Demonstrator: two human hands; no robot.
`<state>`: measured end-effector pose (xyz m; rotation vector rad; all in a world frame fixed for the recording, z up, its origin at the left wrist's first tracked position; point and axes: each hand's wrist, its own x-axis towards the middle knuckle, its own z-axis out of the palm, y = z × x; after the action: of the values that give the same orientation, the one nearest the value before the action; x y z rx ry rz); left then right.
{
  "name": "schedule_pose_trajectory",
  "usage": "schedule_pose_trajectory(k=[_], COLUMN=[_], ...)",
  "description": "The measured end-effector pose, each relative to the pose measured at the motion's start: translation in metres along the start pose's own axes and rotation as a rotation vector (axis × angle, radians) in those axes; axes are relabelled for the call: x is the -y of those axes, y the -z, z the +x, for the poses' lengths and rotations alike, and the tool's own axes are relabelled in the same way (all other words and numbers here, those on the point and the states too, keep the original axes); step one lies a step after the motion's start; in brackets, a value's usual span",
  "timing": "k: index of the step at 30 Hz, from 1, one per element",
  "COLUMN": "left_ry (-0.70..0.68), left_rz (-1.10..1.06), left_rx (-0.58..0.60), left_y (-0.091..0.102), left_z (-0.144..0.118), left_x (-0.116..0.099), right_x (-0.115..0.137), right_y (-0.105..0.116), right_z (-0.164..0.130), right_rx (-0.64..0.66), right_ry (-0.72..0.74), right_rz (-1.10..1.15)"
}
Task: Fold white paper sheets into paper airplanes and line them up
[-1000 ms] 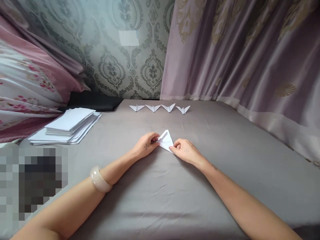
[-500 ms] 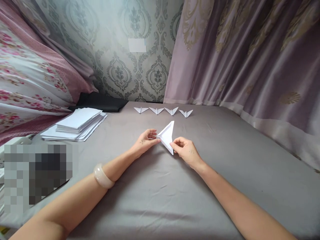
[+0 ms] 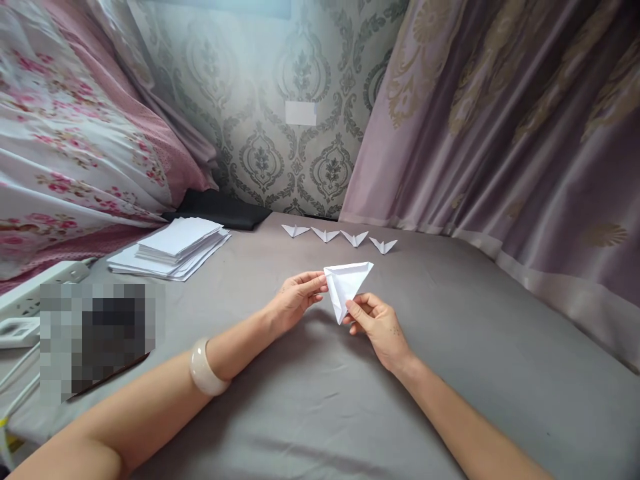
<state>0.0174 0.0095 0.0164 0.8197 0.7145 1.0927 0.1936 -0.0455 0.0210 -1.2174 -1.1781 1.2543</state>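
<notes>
- Head view shows the wide grey bedsheet I'm working over, with purple curtains on my right.
- A stack of white paper sheets lies far left, not yet folded.
- My left hand pinches the left corner of a white folded paper triangle, held just above the sheet.
- My right hand grips its lower tip.
- Four small finished white paper planes sit in a row beyond; this fifth looks partly folded.

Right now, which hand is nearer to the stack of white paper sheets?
Left. The left hand pinches the folded paper triangle at its left corner, on the side toward the stack of white paper sheets. The right hand holds the triangle's lower tip, farther away.
</notes>
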Motion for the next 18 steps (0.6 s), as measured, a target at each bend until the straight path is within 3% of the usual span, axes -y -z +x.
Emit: schedule_pose_trajectory(k=[4,10,14,18], left_ry=[-0.021,-0.029,-0.034,-0.004], left_rz=[-0.02,0.089,0.225,0.264], left_rx=[0.002,0.109,0.143,0.13], left_y=[-0.001,-0.01,-0.019,-0.023], left_z=[-0.003,-0.017,-0.027,-0.03], left_x=[-0.003,0.0,0.004,0.005], right_x=[-0.001,0.011,0.013,0.01], right_y=[0.002,0.01,0.007,0.002], right_z=[-0.001,-0.002,-0.002,-0.003], right_rx=[0.045,0.253,0.124,0.027], right_ry=[0.045,0.019,-0.092,-0.123], right_rz=[-0.024,0.26,0.393,0.356])
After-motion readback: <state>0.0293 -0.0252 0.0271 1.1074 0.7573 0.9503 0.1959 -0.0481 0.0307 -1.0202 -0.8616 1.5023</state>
